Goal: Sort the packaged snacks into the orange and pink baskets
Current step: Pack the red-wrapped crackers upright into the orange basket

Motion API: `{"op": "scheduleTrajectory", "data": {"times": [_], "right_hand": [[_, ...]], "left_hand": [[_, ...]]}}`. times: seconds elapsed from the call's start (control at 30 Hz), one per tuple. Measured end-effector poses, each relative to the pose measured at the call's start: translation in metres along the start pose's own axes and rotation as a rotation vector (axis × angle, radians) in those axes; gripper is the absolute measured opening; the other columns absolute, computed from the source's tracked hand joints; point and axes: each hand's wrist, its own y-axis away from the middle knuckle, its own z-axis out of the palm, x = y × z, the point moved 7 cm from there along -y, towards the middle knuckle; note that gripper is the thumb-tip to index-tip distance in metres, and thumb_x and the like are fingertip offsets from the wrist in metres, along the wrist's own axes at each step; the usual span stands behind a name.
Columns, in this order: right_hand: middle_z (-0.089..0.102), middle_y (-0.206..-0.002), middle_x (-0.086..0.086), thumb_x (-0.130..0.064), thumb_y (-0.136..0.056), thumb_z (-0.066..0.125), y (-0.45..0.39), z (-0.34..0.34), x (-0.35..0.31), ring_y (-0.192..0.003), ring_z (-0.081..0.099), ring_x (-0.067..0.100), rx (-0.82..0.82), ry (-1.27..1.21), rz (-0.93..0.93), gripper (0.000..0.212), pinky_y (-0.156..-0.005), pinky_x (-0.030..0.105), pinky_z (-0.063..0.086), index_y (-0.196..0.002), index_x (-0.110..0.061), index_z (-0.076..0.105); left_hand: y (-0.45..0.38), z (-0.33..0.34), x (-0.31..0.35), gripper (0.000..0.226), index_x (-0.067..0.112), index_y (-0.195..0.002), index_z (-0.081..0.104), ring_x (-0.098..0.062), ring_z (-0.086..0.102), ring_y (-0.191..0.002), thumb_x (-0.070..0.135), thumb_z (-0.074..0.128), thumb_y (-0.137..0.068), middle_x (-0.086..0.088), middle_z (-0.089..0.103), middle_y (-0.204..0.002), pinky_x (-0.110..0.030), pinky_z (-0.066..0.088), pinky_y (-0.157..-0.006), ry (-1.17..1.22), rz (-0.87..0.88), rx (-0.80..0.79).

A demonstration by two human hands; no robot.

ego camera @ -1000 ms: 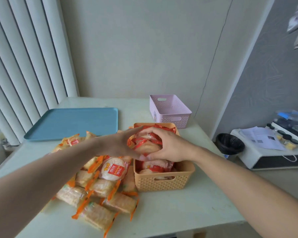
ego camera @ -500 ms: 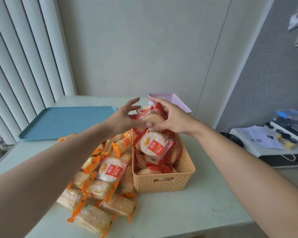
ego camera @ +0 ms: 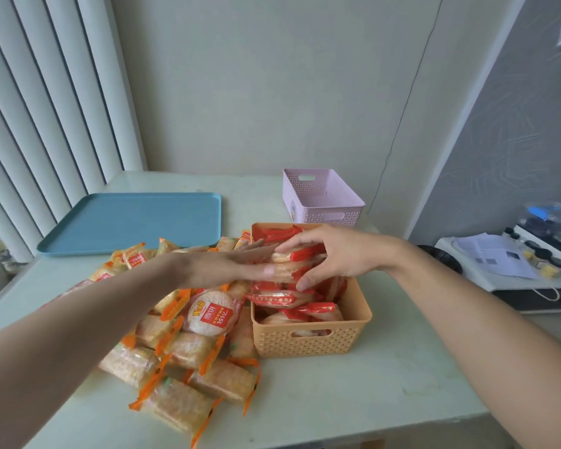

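An orange basket stands at the table's middle, full of red-wrapped round rice crackers. Above it both hands clasp a stack of red-wrapped crackers: my left hand presses flat against its left side, my right hand grips its right side and top. A pile of orange-wrapped snack packets lies left of the basket, with one round red-label cracker on top. The pink basket stands behind, with nothing visible inside.
A blue tray lies at the back left, near vertical blinds. The wall runs behind the pink basket. Right of the table stand a black bin and a low white unit with papers and small jars.
The lifted bundle of red crackers has come back down over the orange basket, now squared into a stack between both hands. The camera has tilted slightly.
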Motion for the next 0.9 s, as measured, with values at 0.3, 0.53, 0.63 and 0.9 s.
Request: {"op": "scheduleTrajectory", "data": {"times": [0.3,0.53,0.63,0.9], "right_hand": [[0.076,-0.112,-0.012,-0.028,-0.077,0.088,0.000,-0.007,-0.003,-0.108,0.071,0.007,0.146,-0.256,0.008,0.042,-0.106,0.038,0.050,-0.117,-0.023,0.076],[0.079,-0.100,0.002,-0.015,-0.088,0.077,-0.002,-0.020,0.014,-0.091,0.072,0.010,0.269,-0.633,0.078,0.023,-0.086,0.021,0.054,-0.109,-0.007,0.078],[0.074,-0.090,0.002,-0.009,-0.091,0.071,-0.007,-0.017,0.023,-0.079,0.066,0.012,0.208,-0.867,0.199,0.017,-0.073,0.023,0.052,-0.107,-0.006,0.074],[0.068,-0.091,0.009,-0.010,-0.095,0.067,-0.006,-0.028,0.030,-0.077,0.065,0.019,0.276,-0.858,0.188,0.023,-0.067,0.028,0.059,-0.115,0.001,0.069]], "left_hand": [[-0.011,-0.025,-0.001,0.107,0.051,-0.152,0.026,-0.010,0.014,-0.152,0.089,0.060,-0.059,0.012,0.020,-0.164,-0.043,0.017,-0.124,0.177,0.134,0.292],[-0.015,-0.050,-0.004,0.091,0.035,-0.130,0.064,0.000,0.050,-0.130,0.096,0.029,-0.071,0.020,0.067,-0.126,-0.039,0.024,-0.121,0.375,0.177,0.456],[-0.021,-0.051,-0.003,0.089,0.032,-0.120,0.070,-0.004,0.057,-0.125,0.097,0.037,-0.068,0.014,0.071,-0.122,-0.045,0.027,-0.121,0.404,0.212,0.432],[-0.024,-0.048,0.010,0.049,0.013,-0.096,0.073,-0.020,0.069,-0.105,0.060,0.061,-0.088,-0.004,0.076,-0.102,-0.043,0.044,-0.109,0.347,0.223,0.417]]}}
